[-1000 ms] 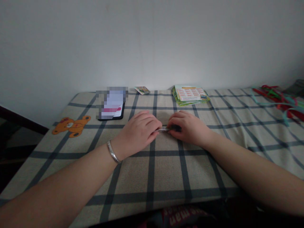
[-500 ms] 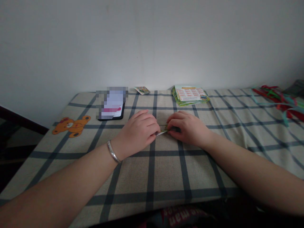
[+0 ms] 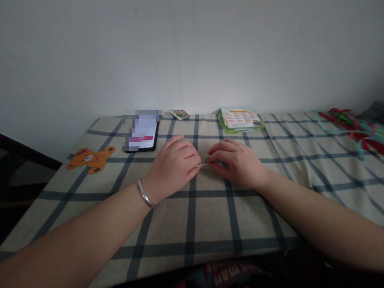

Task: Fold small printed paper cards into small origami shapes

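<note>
Between my two hands is a small thin piece of paper [image 3: 204, 164], seen nearly edge-on, just above the checked cloth. My left hand [image 3: 179, 162], with a silver bangle at the wrist, pinches its left end between thumb and fingers. The right end is pinched by my right hand [image 3: 235, 162], whose fingers are curled. Most of the paper is hidden by the fingers. Behind my right hand lies a stack of printed green and white sheets [image 3: 241, 119]. A small folded colourful paper piece [image 3: 180, 114] rests near the wall.
A phone [image 3: 142, 134] with a lit, partly blurred screen lies at the back left. An orange bear cutout [image 3: 90, 159] is near the left edge of the checked tablecloth [image 3: 168, 228]. Red, green and teal ribbons [image 3: 357, 130] lie in a heap at the far right.
The paper between my hands has tilted and now shows as a thinner strip. Both hands have shifted only slightly, with the left fingers a little higher.
</note>
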A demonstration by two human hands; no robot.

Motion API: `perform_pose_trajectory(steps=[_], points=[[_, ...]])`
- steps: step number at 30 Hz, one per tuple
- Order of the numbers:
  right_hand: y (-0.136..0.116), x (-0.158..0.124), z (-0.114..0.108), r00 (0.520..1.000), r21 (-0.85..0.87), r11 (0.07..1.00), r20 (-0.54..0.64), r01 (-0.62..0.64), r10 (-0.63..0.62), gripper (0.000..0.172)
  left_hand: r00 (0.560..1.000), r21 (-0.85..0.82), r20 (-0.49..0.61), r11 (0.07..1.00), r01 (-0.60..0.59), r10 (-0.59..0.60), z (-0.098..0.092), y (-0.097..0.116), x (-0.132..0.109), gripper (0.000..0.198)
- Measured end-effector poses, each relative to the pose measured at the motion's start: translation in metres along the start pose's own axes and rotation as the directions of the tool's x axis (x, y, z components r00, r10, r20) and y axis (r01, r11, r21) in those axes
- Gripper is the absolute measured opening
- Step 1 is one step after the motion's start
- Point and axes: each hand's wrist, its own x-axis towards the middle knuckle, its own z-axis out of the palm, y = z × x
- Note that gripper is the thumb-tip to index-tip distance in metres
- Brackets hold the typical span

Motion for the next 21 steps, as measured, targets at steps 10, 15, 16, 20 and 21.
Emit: perform_pose_trajectory(steps=[10, 15, 16, 20, 21], points=[[-0.0068, 0.0012, -0.003, 0.993, -0.138, 0.985, -0.035, 0.106, -0.112, 0.019, 0.999, 0.071, -0.049, 0.997, -0.004, 0.008, -0.006, 0.0034, 0.0008, 0.013], [-0.0069, 0.0009, -0.0025, 0.991, -0.056, 0.996, -0.109, 0.071, -0.077, 0.011, 0.994, -0.012, -0.109, 1.0, 0.025, -0.026, -0.0001, 0.0016, -0.0001, 0.014], [-0.0057, 0.0012, -0.002, 0.989, -0.036, 0.997, -0.131, 0.066, -0.07, 0.01, 0.99, -0.019, -0.135, 0.999, 0.029, -0.032, 0.0008, 0.0011, -0.0004, 0.014], [-0.0021, 0.0023, -0.0005, 0.975, -0.036, 0.996, -0.202, 0.083, -0.088, 0.004, 0.968, -0.02, -0.249, 0.999, 0.031, -0.035, 0.0015, 0.0011, -0.0008, 0.01], [-0.0019, 0.0024, -0.0004, 0.972, -0.043, 0.996, -0.215, 0.084, -0.092, 0.004, 0.964, -0.022, -0.264, 0.999, 0.031, -0.035, 0.0009, 0.0015, -0.0008, 0.009]])
